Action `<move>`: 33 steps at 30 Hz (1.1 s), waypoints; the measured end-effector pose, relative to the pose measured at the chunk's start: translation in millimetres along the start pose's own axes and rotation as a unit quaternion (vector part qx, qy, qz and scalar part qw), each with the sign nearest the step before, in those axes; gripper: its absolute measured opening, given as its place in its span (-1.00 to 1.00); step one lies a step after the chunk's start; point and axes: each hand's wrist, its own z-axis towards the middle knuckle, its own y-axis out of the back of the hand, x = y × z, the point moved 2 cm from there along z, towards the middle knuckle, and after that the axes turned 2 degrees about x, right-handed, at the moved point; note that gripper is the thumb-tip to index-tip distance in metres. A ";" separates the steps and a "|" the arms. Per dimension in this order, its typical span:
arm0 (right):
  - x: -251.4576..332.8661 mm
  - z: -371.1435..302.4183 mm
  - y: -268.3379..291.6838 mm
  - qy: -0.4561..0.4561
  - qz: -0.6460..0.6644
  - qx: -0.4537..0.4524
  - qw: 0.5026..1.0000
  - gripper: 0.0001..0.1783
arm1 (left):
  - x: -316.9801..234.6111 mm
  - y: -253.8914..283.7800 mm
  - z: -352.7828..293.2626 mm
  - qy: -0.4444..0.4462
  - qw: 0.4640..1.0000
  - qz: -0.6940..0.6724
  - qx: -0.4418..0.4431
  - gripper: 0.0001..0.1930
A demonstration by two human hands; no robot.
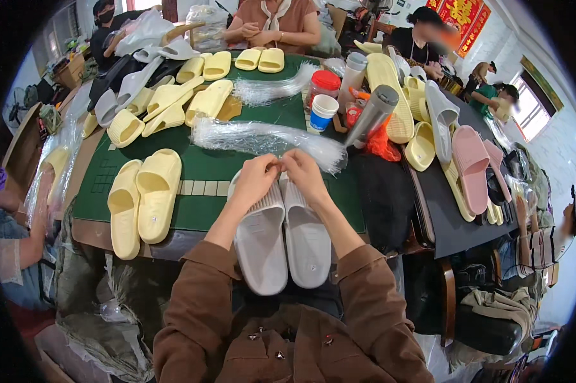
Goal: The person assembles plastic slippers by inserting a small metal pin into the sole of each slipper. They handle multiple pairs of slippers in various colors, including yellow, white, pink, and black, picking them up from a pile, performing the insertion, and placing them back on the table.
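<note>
Pinching above grey slippers (pixel 281 239), both hands' fingers (pixel 276 167) meeting

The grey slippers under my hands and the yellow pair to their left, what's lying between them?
In the head view, only green table mat shows between the grey slippers and the yellow pair.

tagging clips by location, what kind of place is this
Probably a small workshop where foam slides are finished or packed. Many yellow slides cover a green table, clear plastic strips lie heaped, several people sit around it, and both hands work over a grey pair.
</note>
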 end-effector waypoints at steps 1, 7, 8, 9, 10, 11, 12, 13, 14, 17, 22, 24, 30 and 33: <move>-1.1 2.1 0.6 -0.001 0.013 -0.004 1.000 -0.82 | 0.1 -1.0 1.3 0.001 1.000 -0.012 -0.002 -0.84; 0.1 -2.1 0.0 0.043 0.131 -0.010 0.990 -0.81 | 2.2 -0.2 -4.9 0.035 0.997 -0.059 -0.030 -0.82; -1.8 -2.2 0.9 0.048 0.142 -0.007 0.989 -0.81 | 1.8 -1.0 -6.1 0.033 0.997 -0.065 -0.035 -0.82; -3.5 -2.7 1.5 0.053 0.154 -0.004 0.987 -0.82 | 1.5 -1.5 -7.2 0.032 0.996 -0.072 -0.040 -0.82; -3.1 -3.5 0.6 0.058 0.165 -0.001 0.985 -0.82 | 1.7 -1.5 -8.1 0.028 0.996 -0.072 -0.044 -0.82; -3.1 -6.2 -0.5 0.057 0.143 0.008 0.988 -0.85 | 2.0 -1.3 -9.0 0.025 0.996 -0.073 -0.048 -0.82; -2.8 -6.6 -2.1 0.065 0.147 0.011 0.987 -0.85 | 2.2 -1.1 -9.9 0.021 0.996 -0.073 -0.053 -0.82; -3.2 -6.9 -2.2 0.075 0.151 0.012 0.986 -0.85 | 1.8 -2.0 -10.0 0.015 0.996 -0.074 -0.055 -0.82; -3.6 -7.3 -2.0 0.084 0.154 0.013 0.984 -0.85 | 1.4 -2.9 -10.0 0.008 0.995 -0.075 -0.058 -0.82; -3.4 -9.7 -1.4 0.032 0.170 -0.016 0.985 -0.84 | -0.8 -3.8 -13.0 0.007 0.994 -0.082 -0.066 -0.82; -2.8 -10.6 -0.6 -0.009 0.176 -0.050 0.983 -0.84 | -1.8 -5.8 -14.8 -0.018 0.994 -0.077 -0.079 -0.84; -2.9 -10.6 -3.2 -0.019 0.188 -0.054 0.980 -0.83 | -1.6 -4.9 -16.9 -0.029 0.993 -0.071 -0.088 -0.84; -8.8 -9.6 -0.6 0.007 0.145 -0.056 0.988 -0.82 | -3.4 -7.1 -16.1 -0.025 0.994 -0.070 -0.079 -0.83; -3.8 -12.5 -2.5 0.001 0.096 -0.051 0.994 -0.82 | -3.5 -6.7 -17.0 -0.032 0.994 -0.064 -0.081 -0.84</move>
